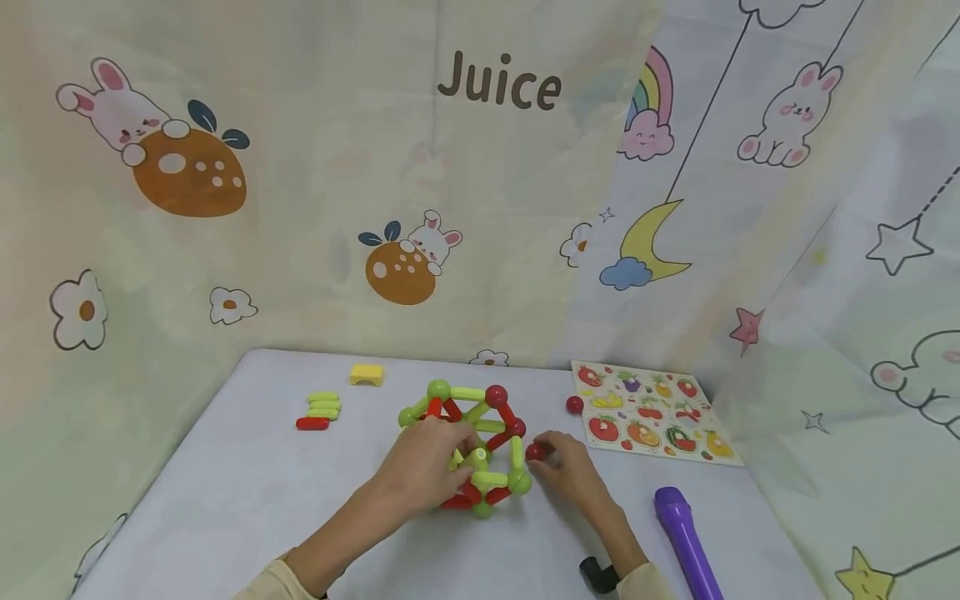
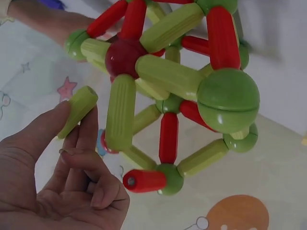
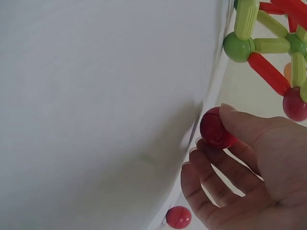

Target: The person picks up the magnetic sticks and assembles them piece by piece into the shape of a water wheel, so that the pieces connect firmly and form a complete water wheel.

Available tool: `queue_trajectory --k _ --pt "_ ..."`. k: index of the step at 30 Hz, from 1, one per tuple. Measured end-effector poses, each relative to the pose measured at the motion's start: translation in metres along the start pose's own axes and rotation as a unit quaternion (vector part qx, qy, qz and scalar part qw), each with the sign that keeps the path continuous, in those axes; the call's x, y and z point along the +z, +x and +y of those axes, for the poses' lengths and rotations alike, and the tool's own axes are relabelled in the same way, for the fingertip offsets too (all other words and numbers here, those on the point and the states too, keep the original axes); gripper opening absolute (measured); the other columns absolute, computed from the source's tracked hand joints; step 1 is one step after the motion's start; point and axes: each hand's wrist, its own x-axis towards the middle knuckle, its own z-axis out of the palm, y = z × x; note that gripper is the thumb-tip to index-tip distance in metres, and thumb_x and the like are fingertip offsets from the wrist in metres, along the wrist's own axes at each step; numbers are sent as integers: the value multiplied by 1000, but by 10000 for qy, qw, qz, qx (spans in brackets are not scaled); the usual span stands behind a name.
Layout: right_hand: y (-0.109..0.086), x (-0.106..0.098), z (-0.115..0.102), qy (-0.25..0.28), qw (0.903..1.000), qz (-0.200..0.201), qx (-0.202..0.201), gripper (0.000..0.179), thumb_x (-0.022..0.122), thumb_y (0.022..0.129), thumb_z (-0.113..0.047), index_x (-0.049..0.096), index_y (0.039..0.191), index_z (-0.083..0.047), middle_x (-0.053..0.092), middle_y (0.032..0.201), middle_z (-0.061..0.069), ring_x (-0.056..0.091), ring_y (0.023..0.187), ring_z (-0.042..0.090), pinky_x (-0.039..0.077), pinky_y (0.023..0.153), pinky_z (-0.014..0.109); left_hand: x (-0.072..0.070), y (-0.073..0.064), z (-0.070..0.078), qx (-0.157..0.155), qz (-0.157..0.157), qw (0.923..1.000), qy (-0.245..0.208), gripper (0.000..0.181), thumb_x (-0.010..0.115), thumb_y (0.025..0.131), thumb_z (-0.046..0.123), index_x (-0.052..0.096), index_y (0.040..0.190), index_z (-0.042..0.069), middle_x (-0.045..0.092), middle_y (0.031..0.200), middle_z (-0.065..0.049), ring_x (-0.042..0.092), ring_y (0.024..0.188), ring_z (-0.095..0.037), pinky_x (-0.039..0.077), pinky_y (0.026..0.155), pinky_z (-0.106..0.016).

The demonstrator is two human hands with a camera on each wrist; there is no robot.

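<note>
A frame of red and light-green rods joined by red and green balls (image 1: 496, 396) stands on the white table. My left hand (image 1: 427, 462) is at its near left side. In the left wrist view that hand pinches a light-green rod (image 2: 81, 108) between thumb and fingers, apart from the frame. To the right of the frame, my right hand (image 1: 566, 467) holds a red ball (image 3: 216, 128) between thumb and fingertips. Part of the frame is hidden behind the left hand in the head view.
Another red ball (image 1: 574, 405) lies beside a fruit picture board (image 1: 652, 408). Loose green rods (image 1: 324, 405), a red rod (image 1: 312, 423) and a yellow block (image 1: 367, 374) lie to the left. A purple toy microphone (image 1: 686, 542) lies at the right.
</note>
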Motion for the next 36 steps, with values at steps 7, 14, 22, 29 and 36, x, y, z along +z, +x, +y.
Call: queue_trajectory --k 7,14,22,29,36 --pt "-10 -9 -3 42 9995 290 97 35 89 90 -13 74 122 -11 73 107 -3 65 101 16 59 85 36 10 3 -2 171 -38 9986 499 16 89 85 2 76 88 10 70 73 5 55 63 -5 49 58 -18" --pt "-16 -21 -19 163 9985 510 -92 39 89 90 -10 73 126 -8 73 110 -1 66 104 20 60 83 35 11 0 3 198 46 9950 979 19 92 83 3 77 93 6 67 70 4 53 58 -6 48 56 -17" --pt "-21 -32 -35 235 9951 828 -496 39 89 88 -5 73 124 -5 75 108 2 69 102 31 63 80 41 16 2 2 212 53 9941 1060 17 90 84 3 74 88 6 59 62 5 49 54 -7 44 51 -16" --pt "-20 -21 -25 116 9983 552 -118 35 89 89 -8 74 121 -6 74 104 -1 69 101 25 61 80 37 -24 -18 -27 147 1112 9932 304 12 89 90 15 77 89 13 71 76 8 56 62 -10 46 55 -22" --pt "-12 -5 -10 -135 9998 110 45 28 90 88 -8 75 112 -9 73 98 -5 66 91 14 59 82 34 -56 -42 -164 -1370 1329 9659 1751 14 77 91 -1 75 105 -6 76 97 -19 69 81 -31 58 66 -46"
